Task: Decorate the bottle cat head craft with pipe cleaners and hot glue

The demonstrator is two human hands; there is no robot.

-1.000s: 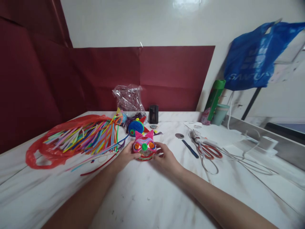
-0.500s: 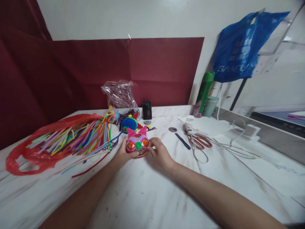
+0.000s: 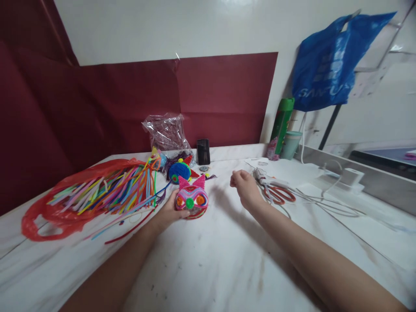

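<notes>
Soft, dim indoor light glares on the upper wall; the right hand shadows the desk; edges stretch.

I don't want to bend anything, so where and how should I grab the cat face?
I'd take the cat face by its rounded right edge, coming from the right: that side is uncovered, while the left grip holds the opposite edge. Avoid the ears, which stick up and look thin.

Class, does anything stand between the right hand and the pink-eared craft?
Nothing visible does: between the right hand and the pink-eared craft, only tabletop and a shadow show. The left hand holds the craft's other side.
</notes>
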